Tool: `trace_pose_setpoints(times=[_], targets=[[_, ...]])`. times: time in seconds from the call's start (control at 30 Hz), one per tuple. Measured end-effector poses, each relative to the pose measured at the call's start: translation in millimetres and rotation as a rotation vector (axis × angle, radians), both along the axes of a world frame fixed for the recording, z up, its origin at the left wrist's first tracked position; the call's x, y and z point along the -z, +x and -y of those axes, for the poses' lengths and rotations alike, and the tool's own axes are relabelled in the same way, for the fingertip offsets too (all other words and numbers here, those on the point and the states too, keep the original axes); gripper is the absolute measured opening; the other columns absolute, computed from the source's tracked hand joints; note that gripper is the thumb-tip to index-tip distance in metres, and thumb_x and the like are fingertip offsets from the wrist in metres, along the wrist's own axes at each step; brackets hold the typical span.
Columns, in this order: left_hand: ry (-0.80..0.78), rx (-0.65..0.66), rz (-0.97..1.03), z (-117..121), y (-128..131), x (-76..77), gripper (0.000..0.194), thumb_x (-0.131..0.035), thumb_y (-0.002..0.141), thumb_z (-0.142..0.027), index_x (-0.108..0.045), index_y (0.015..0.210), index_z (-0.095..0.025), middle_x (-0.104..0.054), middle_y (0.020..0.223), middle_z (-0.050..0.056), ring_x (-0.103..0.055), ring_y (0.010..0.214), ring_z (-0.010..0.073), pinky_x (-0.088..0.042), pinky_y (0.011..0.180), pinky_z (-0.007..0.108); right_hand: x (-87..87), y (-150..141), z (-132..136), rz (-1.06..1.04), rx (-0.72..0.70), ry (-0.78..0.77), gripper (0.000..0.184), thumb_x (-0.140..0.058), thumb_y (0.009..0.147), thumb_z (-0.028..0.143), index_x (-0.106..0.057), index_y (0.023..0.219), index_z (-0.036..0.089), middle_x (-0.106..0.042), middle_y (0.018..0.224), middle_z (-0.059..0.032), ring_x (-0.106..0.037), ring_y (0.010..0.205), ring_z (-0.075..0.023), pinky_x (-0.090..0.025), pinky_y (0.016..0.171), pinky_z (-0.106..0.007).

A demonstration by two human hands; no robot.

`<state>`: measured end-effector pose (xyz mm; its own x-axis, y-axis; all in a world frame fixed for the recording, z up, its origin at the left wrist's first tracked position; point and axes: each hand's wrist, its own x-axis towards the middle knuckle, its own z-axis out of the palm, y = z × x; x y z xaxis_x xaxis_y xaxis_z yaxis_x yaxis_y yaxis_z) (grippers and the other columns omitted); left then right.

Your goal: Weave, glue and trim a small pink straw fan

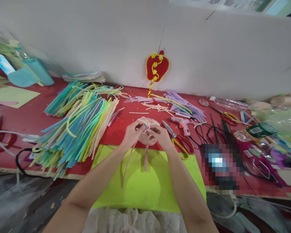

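My left hand (133, 132) pinches a pale pink pipe cleaner (127, 165), whose long free end hangs down toward me. The fingers of my right hand (160, 135) are closed on the same pipe cleaner, close to my left fingertips, where it looks curled into a small shape. Beneath both hands lies a round pink fan (147, 140) made of pipe cleaners, partly covered by my fingers. Its straight pink handle (145, 158) points toward me over a bright yellow-green sheet (157, 184).
Bundles of coloured pipe cleaners (72, 129) spread on the left. Scissors (181, 142) and a pink glue gun (183, 124) with a black cord lie right of my hand. A red and yellow fan (157, 67) leans on the wall. A plastic bottle (230, 103) lies far right.
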<state>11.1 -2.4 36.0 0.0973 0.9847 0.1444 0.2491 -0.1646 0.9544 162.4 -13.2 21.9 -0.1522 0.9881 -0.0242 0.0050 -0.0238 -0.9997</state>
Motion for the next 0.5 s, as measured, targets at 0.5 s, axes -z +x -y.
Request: trace_pose_setpoints(times=[0.5], targets=[[0.029, 0.074, -0.019, 3.5, 2.4, 6.6, 0.014, -0.055, 0.076, -0.030, -0.057, 0.077, -0.017, -0.061, 0.074, 0.000, -0.057, 0.068, 0.0111, -0.044, 0.064, 0.021, 0.6, -3.2, -0.9, -0.031, 0.127, 0.050, 0.021, -0.063, 0.071, 0.040, -0.063, 0.074, 0.019, -0.061, 0.062, 0.0009, -0.057, 0.057, -0.0124, -0.051, 0.052, -0.024]])
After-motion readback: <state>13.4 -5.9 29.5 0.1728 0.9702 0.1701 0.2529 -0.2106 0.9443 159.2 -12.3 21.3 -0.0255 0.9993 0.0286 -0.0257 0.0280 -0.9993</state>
